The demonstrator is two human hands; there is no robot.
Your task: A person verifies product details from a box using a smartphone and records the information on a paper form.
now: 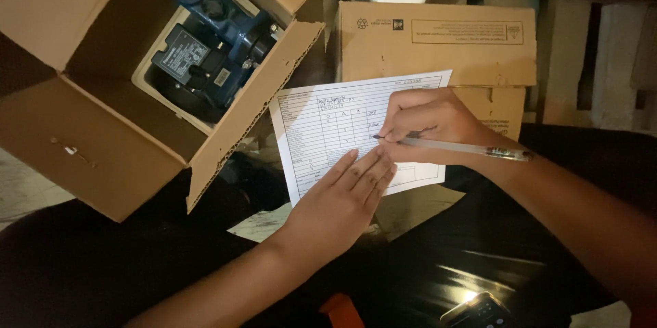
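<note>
Right hand (428,119) pinches pen (465,148), tip on form (328,129) lying on closed box (438,40). Left hand (349,191) open, flat, pinning form's lower edge. Paper looks thin, floppy, likely slides; hold by pressing flat. Open box (102,136) with pump (212,40) left.

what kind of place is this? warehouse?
Likely a warehouse or stockroom doing goods checks: an open cardboard box holding a blue water pump, more cartons, and a printed form being filled in with a pen.
</note>
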